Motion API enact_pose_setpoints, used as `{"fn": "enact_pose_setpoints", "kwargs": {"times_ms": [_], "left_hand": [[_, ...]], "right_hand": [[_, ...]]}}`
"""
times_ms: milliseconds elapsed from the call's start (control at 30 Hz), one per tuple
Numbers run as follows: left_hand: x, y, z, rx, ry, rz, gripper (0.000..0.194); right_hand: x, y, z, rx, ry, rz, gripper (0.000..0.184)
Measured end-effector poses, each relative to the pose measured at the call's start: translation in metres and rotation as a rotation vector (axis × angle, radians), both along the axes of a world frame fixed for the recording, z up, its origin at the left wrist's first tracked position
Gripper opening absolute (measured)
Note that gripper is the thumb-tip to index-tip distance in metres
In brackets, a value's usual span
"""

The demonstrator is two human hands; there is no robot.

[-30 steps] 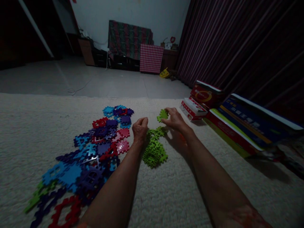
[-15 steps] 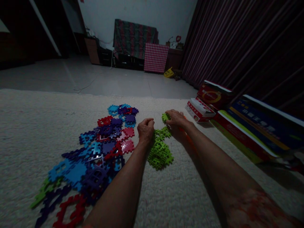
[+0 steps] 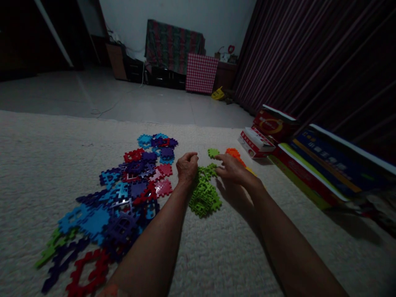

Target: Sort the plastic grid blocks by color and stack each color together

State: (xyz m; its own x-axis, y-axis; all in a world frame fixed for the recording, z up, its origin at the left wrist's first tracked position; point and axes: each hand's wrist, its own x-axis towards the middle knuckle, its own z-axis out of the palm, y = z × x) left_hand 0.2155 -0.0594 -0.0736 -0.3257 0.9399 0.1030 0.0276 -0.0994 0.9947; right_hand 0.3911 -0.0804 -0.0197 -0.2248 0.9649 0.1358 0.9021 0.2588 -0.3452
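So the green interlocking pieces sit in their own little pile around the middle of the carpet, and both hands are right at its far end. The left hand is curled into a loose fist resting on the far edge of the green pile; can't really tell if it's pinching a piece, too dark. The right hand hovers flat with fingers stretched out, holding nothing as far as I can see, fingertips just beside the pile. One single green piece lies apart, a bit farther out, next to an orange piece.

Progress-wise I'd guess greens are mostly gathered, but the big mixed heap of blue, purple and red toward the left edge looks unsorted, and a green one lies at its near end. Boxes line the carpet's right edge.
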Motion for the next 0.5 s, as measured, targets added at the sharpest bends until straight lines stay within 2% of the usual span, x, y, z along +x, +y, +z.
{"fn": "enact_pose_setpoints", "kwargs": {"times_ms": [167, 300, 500], "left_hand": [[0.001, 0.0, 0.001, -0.017, 0.007, 0.006, 0.026], [0.001, 0.0, 0.0, -0.021, -0.002, -0.007, 0.028], [0.001, 0.001, -0.003, -0.017, 0.009, -0.018, 0.03]], "right_hand": [[-0.007, -0.033, -0.017, -0.036, 0.034, 0.007, 0.056], [-0.009, -0.041, -0.018, 0.009, 0.08, -0.025, 0.061], [-0.013, -0.051, -0.017, 0.04, 0.112, -0.054, 0.034]]}}
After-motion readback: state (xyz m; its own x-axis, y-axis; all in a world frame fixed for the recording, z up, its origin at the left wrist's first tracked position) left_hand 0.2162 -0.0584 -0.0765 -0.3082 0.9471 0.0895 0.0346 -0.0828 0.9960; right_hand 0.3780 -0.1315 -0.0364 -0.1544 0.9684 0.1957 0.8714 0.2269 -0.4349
